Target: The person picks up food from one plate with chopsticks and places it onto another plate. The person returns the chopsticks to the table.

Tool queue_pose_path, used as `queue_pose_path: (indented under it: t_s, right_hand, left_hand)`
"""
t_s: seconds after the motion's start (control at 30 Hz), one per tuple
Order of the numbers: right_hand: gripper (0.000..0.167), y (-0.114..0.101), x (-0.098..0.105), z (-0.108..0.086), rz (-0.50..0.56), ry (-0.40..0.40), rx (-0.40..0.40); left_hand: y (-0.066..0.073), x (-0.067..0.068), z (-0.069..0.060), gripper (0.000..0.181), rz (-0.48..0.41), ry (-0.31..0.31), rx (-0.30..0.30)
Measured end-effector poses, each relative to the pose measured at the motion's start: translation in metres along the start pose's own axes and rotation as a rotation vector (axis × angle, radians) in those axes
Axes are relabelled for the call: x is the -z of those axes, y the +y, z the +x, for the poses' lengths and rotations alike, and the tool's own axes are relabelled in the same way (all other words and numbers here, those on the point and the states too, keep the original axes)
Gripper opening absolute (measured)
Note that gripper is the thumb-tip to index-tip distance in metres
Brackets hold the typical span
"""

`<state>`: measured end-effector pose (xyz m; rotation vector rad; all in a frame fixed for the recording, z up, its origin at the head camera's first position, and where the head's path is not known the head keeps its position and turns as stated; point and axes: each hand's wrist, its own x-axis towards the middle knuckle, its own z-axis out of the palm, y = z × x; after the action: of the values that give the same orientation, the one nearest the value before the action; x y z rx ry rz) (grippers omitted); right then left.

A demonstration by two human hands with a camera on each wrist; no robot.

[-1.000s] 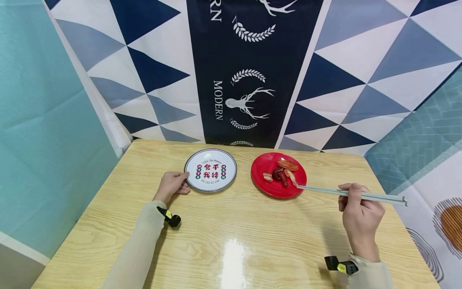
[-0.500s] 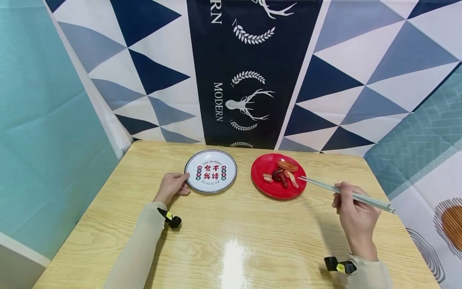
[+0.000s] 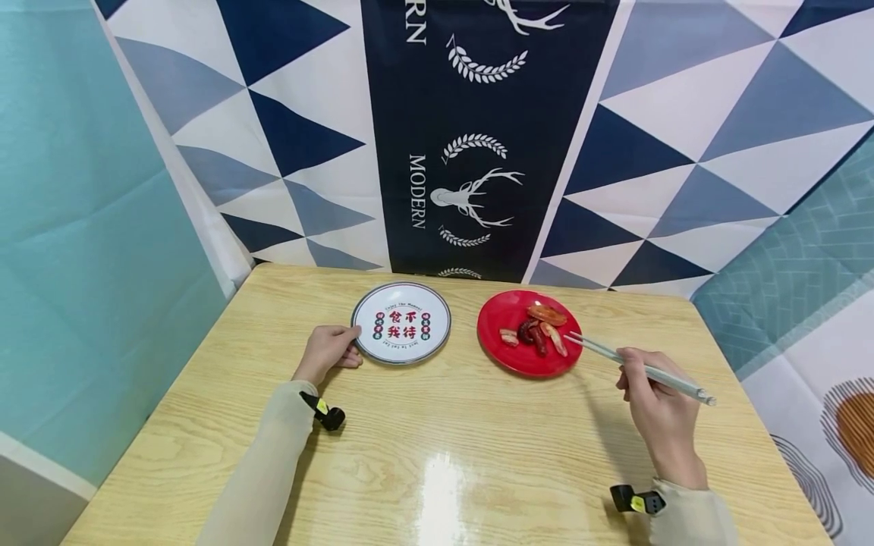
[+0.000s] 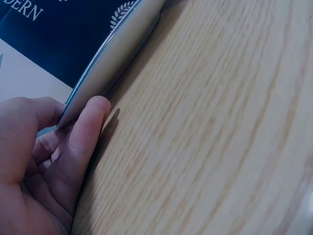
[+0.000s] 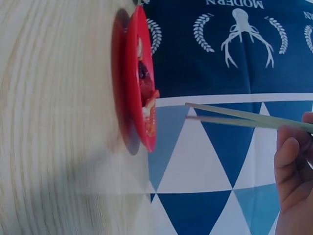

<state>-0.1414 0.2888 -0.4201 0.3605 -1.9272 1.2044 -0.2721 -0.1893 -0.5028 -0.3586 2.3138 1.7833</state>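
My left hand (image 3: 330, 353) pinches the near-left rim of a white plate (image 3: 403, 350) with a dark rim and red lettering. In the left wrist view the thumb lies above the plate's edge (image 4: 110, 68) and fingers lie below it. My right hand (image 3: 658, 406) holds a pair of pale green chopsticks (image 3: 672, 379). Their tips are slightly spread and hang over the right side of a red plate (image 3: 498, 356). The right wrist view shows the chopsticks (image 5: 244, 117) apart from the food, with nothing between them. Several food pieces (image 3: 539, 340), reddish and pale, lie on the red plate.
Both plates rest toward the back of a wood-grain table (image 3: 382, 440). Behind it hangs a patterned cloth (image 3: 464, 136) with triangles and deer heads. A teal sheet (image 3: 102, 227) stands along the left, and more patterned cloth (image 3: 806, 318) covers the right side.
The chopstick tips have come off the pale food piece and lifted a little. My right hand has moved left, turning the chopsticks to a steeper slant. The left hand still holds its plate.
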Motion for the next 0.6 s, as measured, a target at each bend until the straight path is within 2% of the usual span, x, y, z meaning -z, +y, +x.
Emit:
queue_pose_path:
  t_s: [0.13,0.37,0.6]
  right_hand:
    - [0.014,0.0,-0.002,0.001,-0.021,-0.056,0.043]
    - [0.014,0.01,-0.005,0.001,-0.118,-0.099,0.097]
    - [0.016,0.028,-0.007,-0.006,-0.13,-0.115,0.071]
  left_hand:
    - [0.0,0.0,-0.001,0.039,0.001,0.005,0.002]
    - [0.0,-0.001,-0.002,0.039,0.004,0.006,0.002]
    - [0.001,-0.001,-0.001,0.041,-0.003,0.003,0.002]
